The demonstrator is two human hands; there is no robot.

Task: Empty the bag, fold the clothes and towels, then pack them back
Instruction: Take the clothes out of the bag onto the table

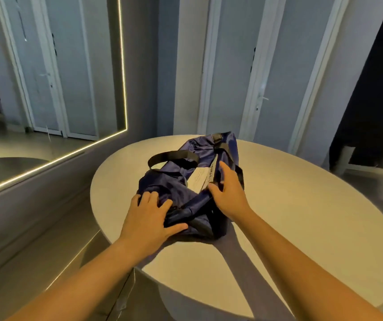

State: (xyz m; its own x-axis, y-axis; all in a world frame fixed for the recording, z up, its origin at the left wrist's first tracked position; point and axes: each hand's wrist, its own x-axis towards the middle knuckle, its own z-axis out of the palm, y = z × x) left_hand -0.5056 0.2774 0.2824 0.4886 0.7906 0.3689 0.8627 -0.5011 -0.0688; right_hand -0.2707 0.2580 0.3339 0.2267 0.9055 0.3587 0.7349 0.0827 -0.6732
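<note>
A pale oval tabletop (301, 216) stands on a broad base over a glossy grey floor (19, 274) that catches streaks of light. On the left wall hangs a large mirror (58, 77), edged with a thin glowing light strip (123, 66). Behind the tabletop stand tall pale doors (229, 77) in white frames, one with a small white handle (264, 98). At far right is a dark opening (380, 89).

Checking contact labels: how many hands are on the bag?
2. The left hand grips the near end of the bag. The right hand rests on its top beside the white label. Neither is hidden.
</note>
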